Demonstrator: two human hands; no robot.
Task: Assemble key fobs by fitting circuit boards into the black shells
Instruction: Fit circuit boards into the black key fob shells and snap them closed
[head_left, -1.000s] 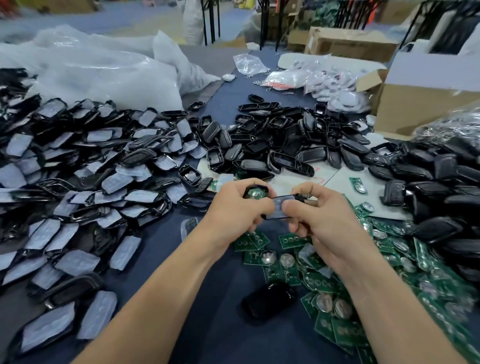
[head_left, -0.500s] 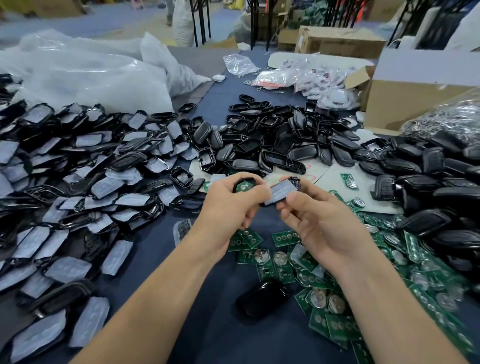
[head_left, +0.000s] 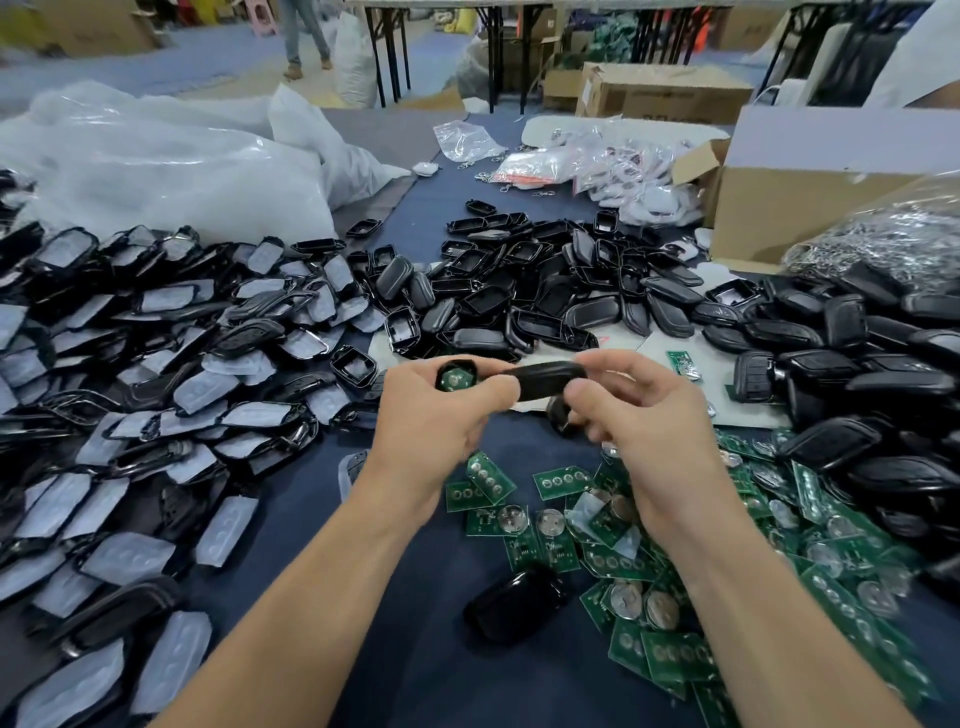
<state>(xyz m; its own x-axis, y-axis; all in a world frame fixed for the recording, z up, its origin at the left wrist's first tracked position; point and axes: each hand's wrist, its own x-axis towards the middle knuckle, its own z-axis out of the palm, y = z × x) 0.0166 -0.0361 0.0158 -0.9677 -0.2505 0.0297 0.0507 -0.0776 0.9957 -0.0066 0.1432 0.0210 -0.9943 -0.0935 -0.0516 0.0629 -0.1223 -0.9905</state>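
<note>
While left hand (head_left: 436, 421) grips shell (head_left: 471, 364) showing green board (head_left: 455, 380), right hand (head_left: 639, 415) pinches glossy black cover (head_left: 550, 378).

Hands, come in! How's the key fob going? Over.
Left hand gripping black shell, green board showing inside. Right hand pinching second black shell beside it. Nothing seen in the way. Over.

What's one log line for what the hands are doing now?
left hand: holds black shell with green board inside | right hand: pinches black cover beside it | spare boards: on table
</note>
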